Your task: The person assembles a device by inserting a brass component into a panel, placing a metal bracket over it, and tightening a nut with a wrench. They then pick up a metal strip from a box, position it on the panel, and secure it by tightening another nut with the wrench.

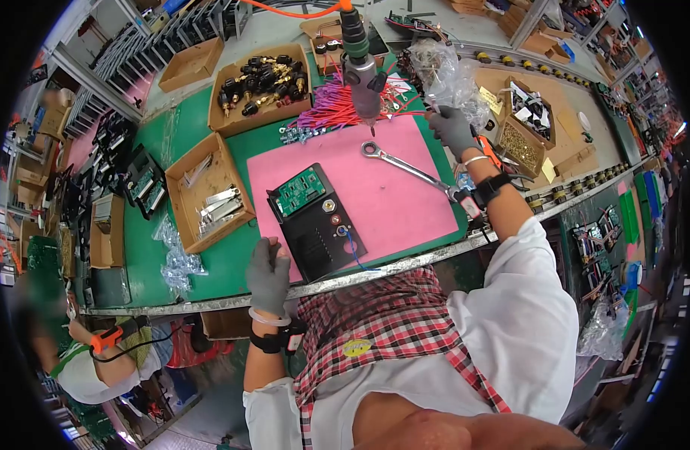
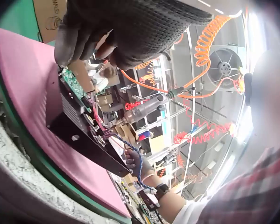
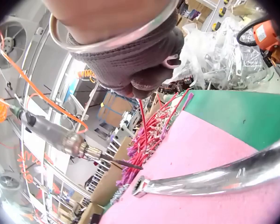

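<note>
On the pink mat (image 1: 412, 202) lies a black enclosure (image 1: 324, 244) with a green circuit board (image 1: 301, 192) and a blue wire at its near end. Beside its left edge is my gloved left hand (image 1: 269, 276), fingers loosely bent and nothing visible in them. My gloved right hand (image 1: 452, 132) is at the mat's far right corner and pinches a red wire (image 3: 143, 114) that hangs from its fingertips. A pile of red wires (image 1: 345, 103) with purple ends lies behind the mat. A combination wrench (image 1: 408, 165) rests on the mat, left of my right forearm.
A power screwdriver (image 1: 364, 86) hangs over the mat's far edge. Cardboard boxes hold black-and-brass parts (image 1: 262, 86), white metal pieces (image 1: 219, 210) and small brass fasteners (image 1: 520, 146). Clear plastic bags (image 1: 442, 71) lie behind my right hand. Another person's arm (image 1: 97, 341) is at the left.
</note>
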Demonstrator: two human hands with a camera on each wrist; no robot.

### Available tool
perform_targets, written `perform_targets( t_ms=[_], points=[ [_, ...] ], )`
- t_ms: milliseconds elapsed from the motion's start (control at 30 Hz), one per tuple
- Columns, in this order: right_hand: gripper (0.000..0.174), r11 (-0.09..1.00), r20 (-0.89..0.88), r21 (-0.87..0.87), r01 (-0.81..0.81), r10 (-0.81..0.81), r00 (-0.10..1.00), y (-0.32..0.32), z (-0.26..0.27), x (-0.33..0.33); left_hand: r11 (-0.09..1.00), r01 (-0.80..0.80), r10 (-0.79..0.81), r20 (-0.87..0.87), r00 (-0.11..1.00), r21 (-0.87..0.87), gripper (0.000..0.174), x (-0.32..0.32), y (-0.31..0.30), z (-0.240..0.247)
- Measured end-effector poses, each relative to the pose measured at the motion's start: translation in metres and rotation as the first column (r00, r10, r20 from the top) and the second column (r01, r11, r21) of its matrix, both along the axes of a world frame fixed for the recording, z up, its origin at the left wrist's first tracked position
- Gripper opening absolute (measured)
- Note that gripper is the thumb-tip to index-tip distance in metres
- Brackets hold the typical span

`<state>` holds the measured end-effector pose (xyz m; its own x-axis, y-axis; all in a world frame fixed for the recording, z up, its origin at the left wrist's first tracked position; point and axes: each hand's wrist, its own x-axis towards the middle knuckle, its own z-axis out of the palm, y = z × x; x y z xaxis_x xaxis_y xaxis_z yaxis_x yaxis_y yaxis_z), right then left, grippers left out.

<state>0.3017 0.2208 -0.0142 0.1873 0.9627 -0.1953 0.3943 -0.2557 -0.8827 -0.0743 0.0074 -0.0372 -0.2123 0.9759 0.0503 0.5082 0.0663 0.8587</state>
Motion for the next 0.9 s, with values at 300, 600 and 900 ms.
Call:
perform_targets(
  t_ms=[300, 600, 900],
  points=[
    [0.012, 0.966, -0.126, 0.204, 0.16, -0.136, 0.983, -0.095, 0.019, 0.01, 0.891, 0.289, -0.139, -0.396, 0.908, 0.349, 0.022, 0.035, -0.009, 0.062],
    [0.02, 0.162, 0.768, 0.439, -0.884, 0.444, 0.463, -0.171, 0.033, -0.092, 0.828, 0.555, -0.538, -0.171, 0.826, 0.081, 0.016, 0.072, -0.003, 0.061],
    [0.019, 0.678, 0.558, 0.114, -0.726, 0.561, 0.611, -0.099, -0.018, -0.083, 0.952, 0.295, -0.265, -0.259, 0.929, 0.085, 0.014, 0.04, 0.037, 0.015]
  ],
)
